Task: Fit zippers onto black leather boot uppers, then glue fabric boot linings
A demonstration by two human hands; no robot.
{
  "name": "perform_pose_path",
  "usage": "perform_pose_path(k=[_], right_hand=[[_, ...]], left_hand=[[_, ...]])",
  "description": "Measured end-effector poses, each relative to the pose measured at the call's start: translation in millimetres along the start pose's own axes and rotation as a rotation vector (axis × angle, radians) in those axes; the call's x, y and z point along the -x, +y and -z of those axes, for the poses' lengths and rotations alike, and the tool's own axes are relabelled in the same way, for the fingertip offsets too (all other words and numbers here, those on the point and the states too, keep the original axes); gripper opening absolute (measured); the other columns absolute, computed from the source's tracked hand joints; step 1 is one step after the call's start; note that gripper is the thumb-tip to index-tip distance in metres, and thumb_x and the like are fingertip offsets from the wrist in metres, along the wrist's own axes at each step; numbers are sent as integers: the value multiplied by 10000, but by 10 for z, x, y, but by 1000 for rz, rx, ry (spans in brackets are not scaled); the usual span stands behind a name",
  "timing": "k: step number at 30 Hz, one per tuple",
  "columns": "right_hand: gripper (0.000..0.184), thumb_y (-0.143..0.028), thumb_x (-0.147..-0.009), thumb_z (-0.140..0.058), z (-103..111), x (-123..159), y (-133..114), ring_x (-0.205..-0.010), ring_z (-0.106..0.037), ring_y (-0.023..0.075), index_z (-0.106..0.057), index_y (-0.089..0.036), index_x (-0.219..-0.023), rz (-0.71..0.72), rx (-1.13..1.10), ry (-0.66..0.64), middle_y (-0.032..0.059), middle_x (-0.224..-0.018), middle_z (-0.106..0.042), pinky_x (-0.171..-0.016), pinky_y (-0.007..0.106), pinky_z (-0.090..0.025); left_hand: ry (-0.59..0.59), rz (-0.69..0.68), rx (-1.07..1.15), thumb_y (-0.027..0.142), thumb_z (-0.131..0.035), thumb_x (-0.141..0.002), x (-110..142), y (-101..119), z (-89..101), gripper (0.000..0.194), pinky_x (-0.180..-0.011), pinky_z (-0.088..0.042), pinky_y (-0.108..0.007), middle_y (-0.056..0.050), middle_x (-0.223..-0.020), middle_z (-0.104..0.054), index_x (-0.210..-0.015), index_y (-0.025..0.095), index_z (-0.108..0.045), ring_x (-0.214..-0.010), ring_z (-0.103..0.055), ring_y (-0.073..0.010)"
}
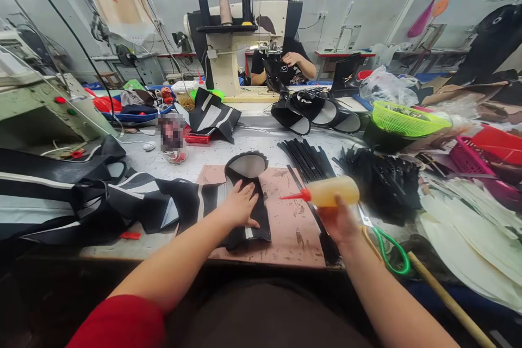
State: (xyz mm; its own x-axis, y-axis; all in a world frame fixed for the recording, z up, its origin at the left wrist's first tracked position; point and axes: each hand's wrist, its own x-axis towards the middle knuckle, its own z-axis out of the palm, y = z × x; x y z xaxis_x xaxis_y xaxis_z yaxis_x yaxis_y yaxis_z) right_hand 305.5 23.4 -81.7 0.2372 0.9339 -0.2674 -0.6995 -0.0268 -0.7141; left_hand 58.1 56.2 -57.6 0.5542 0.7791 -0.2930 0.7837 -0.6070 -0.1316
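My left hand (240,205) lies flat with spread fingers on a black leather boot piece (261,223), whose rounded grey-lined end points away from me. Under that piece is a pinkish cutting board (285,244). In my right hand (340,223) is a glue bottle (334,191) of yellowish liquid, tipped sideways, its red nozzle (296,195) pointing left above the board. A chain of black pieces with white strips (142,196) runs off to the left. Close behind the bottle lie narrow black strips (305,159).
Green-handled scissors (391,250) and a wooden stick (448,299) lie at right, near white sheets (460,239). A yellow-green basket (408,119) stands behind a black strip pile (381,179). Across the table a co-worker (299,62) sits at a sewing machine (224,60).
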Motion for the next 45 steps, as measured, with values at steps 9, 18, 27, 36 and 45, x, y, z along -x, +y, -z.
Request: perform_pose_path(k=[9, 18, 27, 36, 45], right_hand=[[645, -423, -394, -802, -653, -669, 279, -663, -598, 176, -507, -185, -916, 276, 473, -167, 6, -789, -583, -417, 253, -502], [614, -412, -393, -794, -856, -864, 392, -752, -565, 195, -468, -201, -868, 325, 668, -198, -2, -818, -545, -476, 288, -508], [575, -402, -421, -787, -857, -885, 395, -707, -552, 181, -459, -209, -853, 332, 678, -227, -11, -793, -537, -460, 288, -494], [584, -400, -435, -775, -854, -884, 363, -720, -554, 191, -459, -205, -886, 321, 707, -234, -1, -806, -542, -442, 276, -486], [605, -393, -448, -778, -747, -819, 327, -731, -565, 201, -487, -196, -941, 281, 759, -247, 17, -845, -552, -428, 277, -504]], left_hand=[[-41, 102, 60, 705, -591, -553, -28, 24, 6, 1065, -1056, -74, -494, -279, -1370, -318, -1334, 35, -316, -1290, -263, -338], [-5, 93, 103, 719, -596, -528, -17, 24, -40, 1096, -1061, -54, -475, -294, -1361, -320, -1320, 9, -330, -1291, -258, -340], [33, 81, 135, 709, -628, -493, -27, 12, -81, 1098, -1060, -41, -471, -297, -1346, -341, -1306, 24, -356, -1289, -263, -341], [34, 81, 140, 685, -644, -500, -34, 20, -72, 1091, -1054, -68, -491, -300, -1336, -355, -1300, 3, -353, -1280, -267, -352], [52, 70, 152, 698, -610, -524, -38, 14, -116, 1072, -1051, -52, -510, -283, -1331, -372, -1315, 29, -335, -1278, -260, -364]])
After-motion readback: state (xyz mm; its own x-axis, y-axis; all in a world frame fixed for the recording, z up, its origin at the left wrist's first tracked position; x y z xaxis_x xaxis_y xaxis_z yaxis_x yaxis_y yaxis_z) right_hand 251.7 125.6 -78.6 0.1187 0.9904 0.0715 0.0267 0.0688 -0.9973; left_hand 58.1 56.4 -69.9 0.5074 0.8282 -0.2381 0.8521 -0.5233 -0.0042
